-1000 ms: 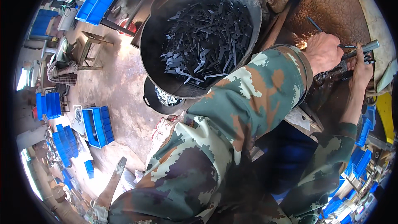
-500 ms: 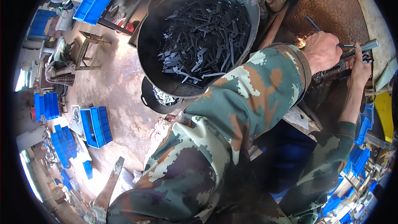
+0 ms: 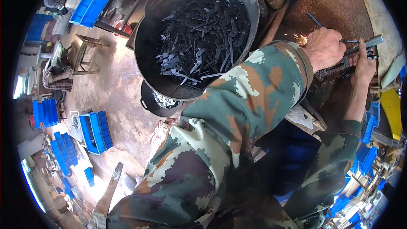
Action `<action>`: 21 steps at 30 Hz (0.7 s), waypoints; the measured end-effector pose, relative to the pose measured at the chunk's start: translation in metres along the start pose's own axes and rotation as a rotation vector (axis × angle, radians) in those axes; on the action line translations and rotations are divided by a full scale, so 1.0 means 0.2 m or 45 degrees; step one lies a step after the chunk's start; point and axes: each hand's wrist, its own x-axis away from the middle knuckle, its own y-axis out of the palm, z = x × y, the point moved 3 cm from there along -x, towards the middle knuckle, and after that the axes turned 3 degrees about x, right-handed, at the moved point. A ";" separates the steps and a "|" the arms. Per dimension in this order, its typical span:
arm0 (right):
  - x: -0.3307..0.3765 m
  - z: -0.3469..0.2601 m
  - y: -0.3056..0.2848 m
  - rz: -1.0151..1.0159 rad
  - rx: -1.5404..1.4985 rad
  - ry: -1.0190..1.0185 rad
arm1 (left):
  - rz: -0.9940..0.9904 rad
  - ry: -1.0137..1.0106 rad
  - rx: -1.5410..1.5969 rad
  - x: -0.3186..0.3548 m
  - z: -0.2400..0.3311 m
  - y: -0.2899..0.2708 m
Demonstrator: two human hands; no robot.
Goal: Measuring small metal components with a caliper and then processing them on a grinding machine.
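We look down on a worn, patchy brown floor point(image 3: 121, 101), which carries a wooden stool point(image 3: 94, 42), a blue divided bin point(image 3: 101, 131) and a red basin point(image 3: 124, 29). Partly hidden under the overhanging side of a large black tub point(image 3: 146, 59), a smaller black tub point(image 3: 148, 107) seems to rest on that floor too. We can't tell what bears the larger one, where dark flat metal pieces point(image 3: 203, 38) lie heaped across the bottom.
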 end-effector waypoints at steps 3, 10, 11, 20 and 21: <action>0.02 0.00 0.05 0.006 -0.047 0.002 | 0.000 -0.044 -0.018 0.01 -0.01 -0.02; 0.01 -0.01 0.09 -0.021 -0.133 -0.021 | -0.015 -0.074 -0.098 0.00 0.00 -0.07; 0.01 0.00 0.08 -0.020 -0.131 -0.017 | -0.029 -0.084 -0.112 -0.01 -0.01 -0.06; 0.01 0.02 0.05 -0.008 -0.101 -0.010 | -0.112 -0.117 -0.114 -0.02 -0.02 -0.02; 0.01 0.02 0.05 -0.004 -0.100 -0.009 | -0.109 -0.107 -0.120 -0.02 -0.02 -0.02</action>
